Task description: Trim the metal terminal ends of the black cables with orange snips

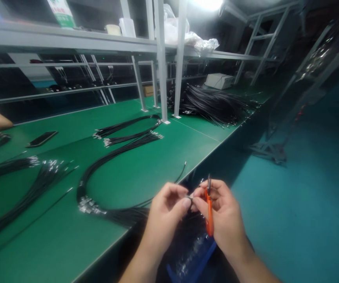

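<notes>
The left hand (169, 206) and right hand (224, 210) met at the fingertips, pinching a thin black cable (190, 199) beyond the edge of the green flat-topped desk (128, 173). Orange-handled metal snips (209, 212) stood upright in the right hand. Curved black cable bundles (98, 161) lay on the desk.

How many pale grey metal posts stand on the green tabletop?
4 in view: front left post, front right post, then, farther back and to their left, back left post and back right post. The thin black cable pile may hide more.
</notes>
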Demonstrator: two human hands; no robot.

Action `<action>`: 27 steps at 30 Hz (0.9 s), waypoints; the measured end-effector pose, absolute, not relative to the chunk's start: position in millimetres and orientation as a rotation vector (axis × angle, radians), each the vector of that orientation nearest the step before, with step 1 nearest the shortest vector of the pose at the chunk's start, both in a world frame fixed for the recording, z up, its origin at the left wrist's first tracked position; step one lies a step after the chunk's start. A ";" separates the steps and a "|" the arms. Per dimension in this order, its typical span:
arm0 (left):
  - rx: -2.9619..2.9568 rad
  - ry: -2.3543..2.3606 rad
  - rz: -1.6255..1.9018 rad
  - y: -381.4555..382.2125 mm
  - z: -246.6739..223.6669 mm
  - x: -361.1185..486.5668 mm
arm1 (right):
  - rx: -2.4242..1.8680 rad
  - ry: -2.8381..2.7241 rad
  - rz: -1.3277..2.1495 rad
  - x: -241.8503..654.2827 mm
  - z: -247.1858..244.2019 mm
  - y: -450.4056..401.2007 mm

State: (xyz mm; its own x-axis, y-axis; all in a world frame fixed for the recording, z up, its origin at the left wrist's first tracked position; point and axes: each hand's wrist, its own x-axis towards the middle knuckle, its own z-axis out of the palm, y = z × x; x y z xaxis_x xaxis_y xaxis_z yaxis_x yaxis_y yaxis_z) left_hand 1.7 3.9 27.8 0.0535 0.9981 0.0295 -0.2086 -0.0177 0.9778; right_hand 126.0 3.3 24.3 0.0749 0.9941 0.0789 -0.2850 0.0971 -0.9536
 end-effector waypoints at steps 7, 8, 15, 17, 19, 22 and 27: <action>1.040 0.814 1.335 9.5 25.3 6.2 | -0.932 -0.944 1.230 122.4 23.7 1.2; 1.029 0.834 1.320 9.0 23.7 5.3 | -0.932 -0.945 1.230 122.7 23.6 1.1; 1.729 1.366 1.493 -0.8 23.7 -5.2 | -1.006 -0.941 1.206 124.1 25.9 0.6; 1.955 1.409 1.486 -1.9 24.6 -5.4 | -1.009 -0.950 1.199 123.3 26.1 0.4; 2.036 1.432 1.483 -1.1 24.6 -5.7 | -1.013 -0.961 1.177 122.5 25.9 0.3; 2.004 1.516 1.480 0.9 25.0 -8.7 | -1.033 -0.982 1.143 122.2 25.5 0.2; 1.592 1.248 1.192 0.4 27.5 -10.5 | -1.052 -1.010 1.107 123.4 25.4 0.2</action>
